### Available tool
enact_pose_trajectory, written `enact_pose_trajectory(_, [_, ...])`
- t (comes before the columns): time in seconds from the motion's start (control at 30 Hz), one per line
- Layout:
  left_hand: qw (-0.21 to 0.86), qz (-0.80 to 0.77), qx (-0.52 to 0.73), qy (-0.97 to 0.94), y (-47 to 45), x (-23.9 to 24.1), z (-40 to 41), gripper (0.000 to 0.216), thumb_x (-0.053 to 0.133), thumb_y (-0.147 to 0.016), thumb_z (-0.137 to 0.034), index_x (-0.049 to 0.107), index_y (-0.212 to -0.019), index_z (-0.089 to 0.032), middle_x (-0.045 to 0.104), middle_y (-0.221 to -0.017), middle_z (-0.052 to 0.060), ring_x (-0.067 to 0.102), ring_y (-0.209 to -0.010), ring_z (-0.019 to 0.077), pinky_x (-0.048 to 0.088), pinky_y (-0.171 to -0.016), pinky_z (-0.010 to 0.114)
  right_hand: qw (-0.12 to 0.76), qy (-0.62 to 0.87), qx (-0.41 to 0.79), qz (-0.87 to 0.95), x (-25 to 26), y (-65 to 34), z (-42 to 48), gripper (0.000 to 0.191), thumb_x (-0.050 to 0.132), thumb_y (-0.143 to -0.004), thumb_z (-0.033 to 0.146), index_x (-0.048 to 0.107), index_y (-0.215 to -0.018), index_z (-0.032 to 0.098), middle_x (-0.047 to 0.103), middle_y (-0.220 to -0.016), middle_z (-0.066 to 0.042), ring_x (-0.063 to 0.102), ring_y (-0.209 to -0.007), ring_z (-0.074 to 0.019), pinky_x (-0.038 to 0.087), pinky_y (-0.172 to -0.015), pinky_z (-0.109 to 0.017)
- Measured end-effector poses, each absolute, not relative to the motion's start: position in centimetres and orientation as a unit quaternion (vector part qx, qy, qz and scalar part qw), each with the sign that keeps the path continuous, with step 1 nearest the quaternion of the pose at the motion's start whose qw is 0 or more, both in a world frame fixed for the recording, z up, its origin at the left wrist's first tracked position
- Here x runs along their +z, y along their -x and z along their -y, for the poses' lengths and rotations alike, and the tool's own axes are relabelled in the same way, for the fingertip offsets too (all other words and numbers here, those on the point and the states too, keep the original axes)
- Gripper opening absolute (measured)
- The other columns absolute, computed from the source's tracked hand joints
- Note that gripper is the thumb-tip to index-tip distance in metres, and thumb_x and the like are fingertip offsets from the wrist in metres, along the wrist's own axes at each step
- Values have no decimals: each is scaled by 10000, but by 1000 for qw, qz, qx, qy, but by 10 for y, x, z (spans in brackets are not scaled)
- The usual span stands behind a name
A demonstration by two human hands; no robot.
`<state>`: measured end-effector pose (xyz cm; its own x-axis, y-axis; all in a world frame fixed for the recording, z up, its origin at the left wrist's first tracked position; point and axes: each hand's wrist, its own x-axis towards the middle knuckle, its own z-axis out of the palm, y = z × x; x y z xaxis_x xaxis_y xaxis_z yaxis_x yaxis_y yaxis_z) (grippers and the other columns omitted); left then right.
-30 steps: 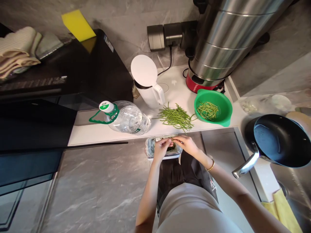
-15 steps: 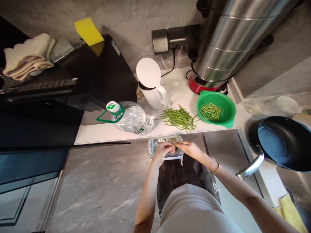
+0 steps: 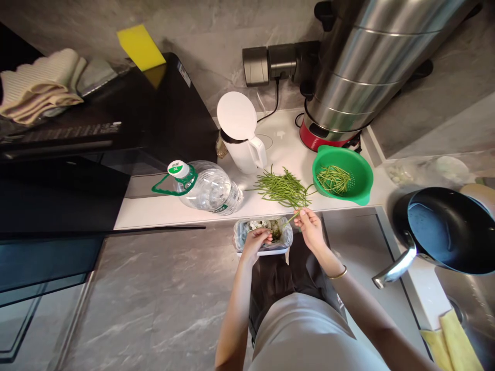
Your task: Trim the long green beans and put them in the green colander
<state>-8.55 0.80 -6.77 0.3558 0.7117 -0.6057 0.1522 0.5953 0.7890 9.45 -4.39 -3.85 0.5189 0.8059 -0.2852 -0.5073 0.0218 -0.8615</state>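
My right hand point(image 3: 311, 228) pinches a thin green vegetable stem point(image 3: 291, 218), which slants down to the left over the lined bin point(image 3: 240, 238). My left hand point(image 3: 258, 241) hovers above the bin's left half, fingertips pressed together; I cannot make out whether a small piece is between them. Scraps, some white and some dark green, lie in the bin. Just past its far side, a loose pile of long green stems point(image 3: 281, 186) rests on the counter. To the right of the pile stands a green colander point(image 3: 362, 178) with shorter stem pieces point(image 3: 334, 179) inside.
A large water bottle point(image 3: 211, 188) and a white kettle point(image 3: 243, 149) with its lid raised stand left of the pile. Behind the colander rises a steel steamer point(image 3: 348, 98) on a red base. At the right, a black pan point(image 3: 444, 226) points its handle toward me.
My hands have drawn apart. The right one moved right and up with the stem, which now shows clearly, while the left stayed over the bin. The view shifted slightly.
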Motion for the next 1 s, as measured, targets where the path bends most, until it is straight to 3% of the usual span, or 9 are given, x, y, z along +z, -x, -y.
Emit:
enact_pose_trajectory(0.13, [535, -632, 159, -537, 105, -96, -11, 83, 550, -717, -171, 614, -717, -117, 616, -618, 23, 584, -574, 133, 493, -602, 275, 709, 474, 515, 88, -35, -114, 42, 164, 653, -766, 344, 592, -876, 241, 665, -810, 16, 584, -584, -74, 503, -561, -193])
enact_pose_trajectory(0.23, [479, -641, 167, -576, 109, -105, -13, 95, 539, -677, -80, 608, -713, -136, 617, -669, 19, 575, -648, 145, 479, -698, 301, 676, 473, 558, 92, -36, -120, 45, 186, 705, -717, 306, 597, -847, 230, 660, -781, 24, 594, -604, -76, 510, -586, -190])
enact_pose_trajectory(0.4, [449, -600, 165, -641, 93, -105, -14, 160, 525, -697, -69, 652, -695, -166, 651, -760, 29, 586, -732, 148, 464, -789, 311, 604, 503, 603, 136, -44, -110, 49, 289, 764, -645, 314, 573, -833, 207, 700, -787, 4, 615, -595, -85, 487, -552, -191])
enact_pose_trajectory(0.53, [447, -568, 171, -670, 80, -97, -11, 178, 551, -766, -163, 685, -880, -185, 680, -886, 59, 616, -791, 161, 476, -792, 312, 555, 559, 586, 188, -54, -99, 48, 383, 772, -598, 414, 505, -784, 211, 701, -673, -4, 630, -561, -138, 421, -449, -207])
enact_pose_trajectory(0.63, [456, -518, 222, -689, 71, -82, -9, 205, 517, -830, -232, 675, -956, -197, 676, -959, 62, 621, -845, 156, 490, -760, 277, 507, 612, 556, 244, -65, -97, 47, 377, 763, -579, 456, 505, -686, 202, 681, -605, -2, 613, -519, -149, 449, -473, -242])
enact_pose_trajectory(0.77, [453, -464, 246, -720, 61, -61, -6, 228, 548, -830, -252, 658, -1024, -207, 675, -962, 56, 620, -790, 143, 495, -745, 265, 459, 650, 496, 347, -72, -97, 50, 286, 696, -651, 450, 608, -701, 183, 697, -649, -23, 643, -585, -176, 507, -576, -289])
enact_pose_trajectory(1.0, [452, -457, 206, -738, 54, -47, -6, 166, 568, -812, -282, 697, -869, -194, 698, -806, 46, 620, -709, 158, 469, -712, 269, 352, 664, 330, 572, -56, -99, 57, 160, 555, -831, 291, 702, -888, 263, 729, -845, -34, 665, -740, -195, 490, -691, -282])
